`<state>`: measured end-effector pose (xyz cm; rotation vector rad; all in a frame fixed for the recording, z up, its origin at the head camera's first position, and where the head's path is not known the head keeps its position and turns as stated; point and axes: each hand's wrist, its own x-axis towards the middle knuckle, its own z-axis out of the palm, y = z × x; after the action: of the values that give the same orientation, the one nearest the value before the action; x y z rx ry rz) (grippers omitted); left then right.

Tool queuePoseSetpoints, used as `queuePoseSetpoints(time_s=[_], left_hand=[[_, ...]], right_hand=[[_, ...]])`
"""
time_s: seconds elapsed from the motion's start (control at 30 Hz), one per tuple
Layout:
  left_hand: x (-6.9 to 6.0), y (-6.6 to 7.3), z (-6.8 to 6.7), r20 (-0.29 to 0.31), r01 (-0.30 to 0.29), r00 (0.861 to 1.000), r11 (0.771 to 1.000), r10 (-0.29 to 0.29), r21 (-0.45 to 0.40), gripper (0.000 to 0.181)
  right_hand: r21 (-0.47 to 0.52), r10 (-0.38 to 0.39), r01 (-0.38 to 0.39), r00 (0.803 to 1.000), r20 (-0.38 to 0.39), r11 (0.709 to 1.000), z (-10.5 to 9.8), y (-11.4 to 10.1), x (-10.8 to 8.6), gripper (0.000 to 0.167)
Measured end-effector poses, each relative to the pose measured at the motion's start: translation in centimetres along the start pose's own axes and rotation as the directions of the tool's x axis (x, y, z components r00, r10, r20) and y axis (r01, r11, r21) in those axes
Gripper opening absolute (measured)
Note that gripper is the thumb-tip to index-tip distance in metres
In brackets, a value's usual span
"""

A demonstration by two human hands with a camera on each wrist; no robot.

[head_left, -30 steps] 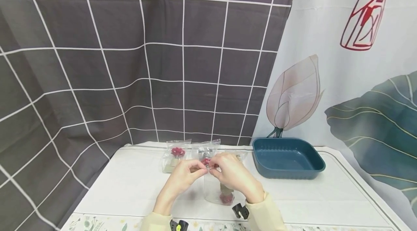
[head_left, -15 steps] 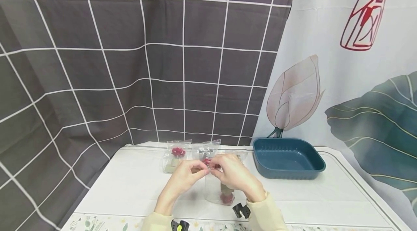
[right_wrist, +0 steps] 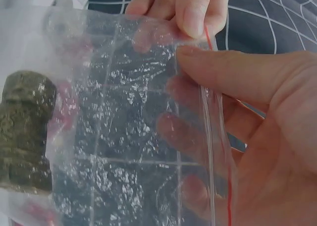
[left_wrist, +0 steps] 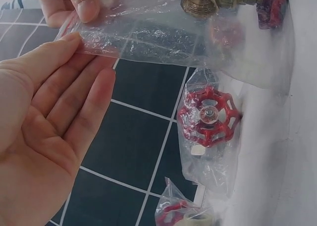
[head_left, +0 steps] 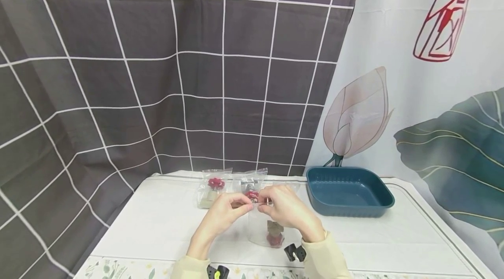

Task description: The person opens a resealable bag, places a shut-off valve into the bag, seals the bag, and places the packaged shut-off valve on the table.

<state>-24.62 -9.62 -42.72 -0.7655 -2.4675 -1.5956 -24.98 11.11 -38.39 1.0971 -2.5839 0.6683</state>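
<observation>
A clear zip bag point(head_left: 257, 228) hangs upright between my hands, its top edge uppermost. Inside lies a brass valve point(right_wrist: 27, 132) with a red handwheel point(left_wrist: 271, 8), low in the bag. My left hand point(head_left: 223, 210) pinches the left corner of the top edge between thumb and fingers. Close beside it, my right hand point(head_left: 289, 211) pinches the same edge, thumb on the near side and fingers behind the film. A red zip line point(right_wrist: 229, 186) runs along that edge in the right wrist view. Whether the seal is closed there cannot be told.
Behind the hands stand more bagged valves: one with a red handwheel point(head_left: 215, 183) at left, another bag point(head_left: 252, 176) in the middle, partly hidden. A blue plastic basin point(head_left: 348, 209) sits at right on the white table point(head_left: 157, 222). A grey checked curtain point(head_left: 197, 78) hangs behind.
My right hand has slid slightly to the right along the bag's top edge, away from my left hand. The left hand keeps its pinch at the corner, almost still.
</observation>
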Motion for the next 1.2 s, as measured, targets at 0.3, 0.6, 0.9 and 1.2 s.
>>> queuePoseSetpoints(time_s=[0.3, 0.6, 0.9, 1.2], left_hand=[[0.08, 0.02, 0.19, 0.002, 0.015, 1.0, 1.0, -0.015, 0.011, 0.006], [-0.08, 0.04, -0.1, 0.012, 0.021, 1.0, 1.0, -0.021, 0.008, 0.011], [0.01, 0.06, -0.18, 0.013, 0.033, 0.999, 0.999, -0.033, -0.002, 0.012], [0.09, -0.08, -0.13, 0.002, 0.041, 0.999, 0.999, -0.041, 0.017, 0.012]], right_hand=[[0.035, 0.009, -0.009, 1.0, 0.005, 0.999, 0.14, 0.08, 0.01, 0.024], [-0.036, 0.055, -0.054, 0.998, 0.014, 0.998, -0.2, 0.41, -0.16, 0.017], [0.021, 0.037, -0.038, 0.999, 0.028, 0.999, -0.3, 0.54, -0.2, 0.018], [0.008, -0.015, 0.015, 0.999, 0.03, 1.0, -0.47, 0.45, -0.13, 0.011]])
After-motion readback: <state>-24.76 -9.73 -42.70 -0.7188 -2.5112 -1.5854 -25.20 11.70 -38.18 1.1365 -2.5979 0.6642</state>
